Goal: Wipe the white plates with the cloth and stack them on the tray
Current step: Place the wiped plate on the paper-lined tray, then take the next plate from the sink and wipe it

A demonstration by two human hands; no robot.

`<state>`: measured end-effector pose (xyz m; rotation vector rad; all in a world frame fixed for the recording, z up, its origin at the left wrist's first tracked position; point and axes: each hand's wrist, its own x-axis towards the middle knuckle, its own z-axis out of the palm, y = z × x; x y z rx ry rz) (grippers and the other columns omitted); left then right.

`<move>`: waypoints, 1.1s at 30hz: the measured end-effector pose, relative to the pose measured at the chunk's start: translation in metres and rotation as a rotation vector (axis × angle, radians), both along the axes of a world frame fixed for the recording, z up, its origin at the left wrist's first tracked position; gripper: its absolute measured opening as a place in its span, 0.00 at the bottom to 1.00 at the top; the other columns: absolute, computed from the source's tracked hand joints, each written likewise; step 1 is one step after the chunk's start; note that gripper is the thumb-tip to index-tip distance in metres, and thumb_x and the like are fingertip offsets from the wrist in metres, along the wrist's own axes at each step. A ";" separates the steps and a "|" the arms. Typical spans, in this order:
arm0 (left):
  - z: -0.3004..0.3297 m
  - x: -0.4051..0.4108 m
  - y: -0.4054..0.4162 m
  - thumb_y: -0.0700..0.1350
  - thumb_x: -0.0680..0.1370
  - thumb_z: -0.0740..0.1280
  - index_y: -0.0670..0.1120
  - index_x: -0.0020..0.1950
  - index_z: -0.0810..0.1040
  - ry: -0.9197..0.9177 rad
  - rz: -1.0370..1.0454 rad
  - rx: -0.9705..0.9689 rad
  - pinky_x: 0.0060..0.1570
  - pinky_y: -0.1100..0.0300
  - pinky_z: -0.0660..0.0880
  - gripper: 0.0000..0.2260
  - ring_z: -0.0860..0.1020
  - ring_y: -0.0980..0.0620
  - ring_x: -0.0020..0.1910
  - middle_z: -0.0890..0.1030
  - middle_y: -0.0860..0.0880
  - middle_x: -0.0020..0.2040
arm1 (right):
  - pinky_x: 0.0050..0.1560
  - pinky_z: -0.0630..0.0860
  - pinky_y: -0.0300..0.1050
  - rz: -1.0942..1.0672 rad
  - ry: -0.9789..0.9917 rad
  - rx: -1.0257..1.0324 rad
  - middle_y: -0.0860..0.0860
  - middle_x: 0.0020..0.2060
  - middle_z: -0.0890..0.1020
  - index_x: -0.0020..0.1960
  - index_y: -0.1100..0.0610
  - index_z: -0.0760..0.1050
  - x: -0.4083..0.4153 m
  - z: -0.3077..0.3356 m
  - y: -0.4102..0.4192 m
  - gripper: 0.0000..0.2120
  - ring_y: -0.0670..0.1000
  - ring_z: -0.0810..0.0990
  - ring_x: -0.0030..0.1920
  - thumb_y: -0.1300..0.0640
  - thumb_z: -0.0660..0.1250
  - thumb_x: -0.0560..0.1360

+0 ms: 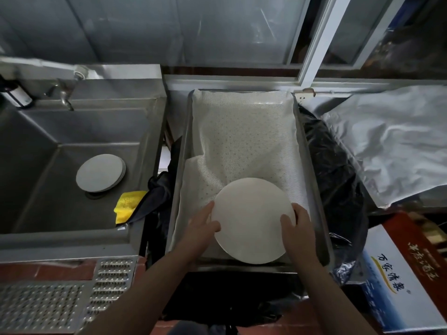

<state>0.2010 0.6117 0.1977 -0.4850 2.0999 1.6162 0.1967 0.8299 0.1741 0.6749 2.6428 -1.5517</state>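
We hold a white plate [251, 221] with both hands over the near end of the metal tray [312, 170]. Our left hand [200, 228] has its grip on the plate's left edge, thumb lying across the top face and fingers curled along the rim. Our right hand [296, 228] is grasping the right edge the same way, thumb on top. Whether the plate already rests on the tray or is just above it, we cannot tell. The tray is lined with a white dotted mat [244, 131], folded over itself near the plate. To the left, in the steel sink [31, 146], a stack of plates [100, 172] sits over the drain. A yellow cloth [127, 206] lies draped on the sink's right rim, next to a dark fabric [157, 192]
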 end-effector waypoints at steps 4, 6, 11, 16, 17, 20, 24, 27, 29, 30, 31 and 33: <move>0.005 0.003 -0.003 0.39 0.76 0.64 0.53 0.79 0.62 0.010 -0.009 -0.033 0.74 0.51 0.62 0.31 0.64 0.51 0.74 0.65 0.51 0.76 | 0.57 0.66 0.44 0.026 -0.018 0.020 0.51 0.64 0.73 0.72 0.56 0.66 0.001 0.005 0.002 0.23 0.54 0.71 0.65 0.56 0.62 0.77; 0.005 0.004 -0.010 0.37 0.79 0.62 0.54 0.79 0.61 0.030 0.001 -0.022 0.71 0.57 0.63 0.30 0.64 0.56 0.72 0.64 0.54 0.75 | 0.61 0.63 0.42 0.055 0.008 0.063 0.52 0.71 0.69 0.75 0.57 0.62 0.002 0.010 -0.002 0.27 0.53 0.67 0.69 0.58 0.63 0.78; 0.014 0.008 -0.040 0.37 0.80 0.62 0.58 0.70 0.73 0.132 0.130 0.054 0.62 0.67 0.71 0.22 0.74 0.68 0.59 0.76 0.59 0.62 | 0.65 0.64 0.45 0.130 0.132 0.110 0.50 0.69 0.70 0.73 0.55 0.64 0.001 0.027 -0.023 0.25 0.52 0.68 0.68 0.55 0.63 0.77; 0.019 0.011 -0.082 0.33 0.80 0.59 0.47 0.57 0.81 0.169 0.316 0.191 0.60 0.60 0.75 0.15 0.82 0.54 0.57 0.86 0.50 0.53 | 0.63 0.72 0.49 0.221 0.184 -0.001 0.47 0.59 0.77 0.64 0.52 0.72 -0.005 0.036 -0.073 0.16 0.46 0.76 0.58 0.63 0.64 0.77; 0.020 0.012 -0.090 0.32 0.80 0.58 0.45 0.56 0.81 0.167 0.344 0.220 0.56 0.64 0.76 0.15 0.83 0.55 0.54 0.87 0.49 0.49 | 0.61 0.74 0.49 0.239 0.164 -0.043 0.45 0.57 0.78 0.60 0.49 0.73 -0.005 0.037 -0.084 0.14 0.43 0.77 0.55 0.63 0.64 0.77; 0.019 0.012 -0.122 0.33 0.81 0.56 0.44 0.52 0.81 0.159 0.409 0.259 0.50 0.65 0.76 0.15 0.83 0.55 0.48 0.87 0.50 0.43 | 0.57 0.75 0.46 0.277 0.072 -0.143 0.42 0.50 0.82 0.53 0.44 0.74 -0.004 0.036 -0.120 0.14 0.43 0.79 0.51 0.63 0.65 0.77; 0.015 0.014 -0.175 0.32 0.81 0.57 0.43 0.49 0.82 0.176 0.460 0.250 0.49 0.61 0.76 0.14 0.80 0.50 0.42 0.84 0.49 0.36 | 0.51 0.78 0.54 0.266 0.017 -0.255 0.49 0.42 0.83 0.45 0.49 0.77 -0.008 0.036 -0.174 0.12 0.53 0.82 0.44 0.66 0.65 0.76; 0.012 0.017 -0.227 0.32 0.81 0.57 0.42 0.47 0.82 0.177 0.468 0.201 0.46 0.57 0.74 0.15 0.76 0.50 0.37 0.81 0.50 0.33 | 0.40 0.78 0.41 0.250 0.002 -0.334 0.50 0.33 0.82 0.44 0.54 0.77 -0.012 0.035 -0.223 0.13 0.48 0.79 0.34 0.70 0.62 0.76; 0.011 0.018 -0.257 0.32 0.81 0.57 0.42 0.46 0.82 0.154 0.467 0.201 0.42 0.60 0.75 0.15 0.77 0.52 0.36 0.81 0.50 0.32 | 0.33 0.75 0.35 0.220 -0.014 -0.443 0.49 0.29 0.80 0.44 0.58 0.75 -0.014 0.034 -0.253 0.12 0.44 0.77 0.29 0.72 0.60 0.77; 0.010 0.018 -0.272 0.32 0.81 0.56 0.42 0.45 0.82 0.136 0.466 0.205 0.39 0.64 0.76 0.16 0.78 0.54 0.34 0.81 0.51 0.32 | 0.31 0.75 0.34 0.208 -0.030 -0.475 0.50 0.28 0.80 0.45 0.59 0.75 -0.013 0.033 -0.268 0.11 0.44 0.77 0.28 0.72 0.59 0.78; 0.010 0.019 -0.287 0.32 0.82 0.56 0.42 0.44 0.82 0.116 0.469 0.208 0.36 0.66 0.76 0.16 0.78 0.56 0.32 0.81 0.51 0.31 | 0.32 0.75 0.35 0.207 -0.041 -0.491 0.50 0.29 0.81 0.46 0.59 0.75 -0.013 0.032 -0.282 0.10 0.45 0.77 0.29 0.71 0.60 0.78; 0.007 0.019 -0.318 0.32 0.82 0.57 0.42 0.43 0.81 0.088 0.480 0.199 0.34 0.68 0.76 0.16 0.79 0.59 0.30 0.81 0.52 0.30 | 0.33 0.75 0.37 0.205 -0.058 -0.505 0.50 0.29 0.81 0.46 0.59 0.76 -0.013 0.026 -0.312 0.09 0.48 0.77 0.31 0.70 0.60 0.78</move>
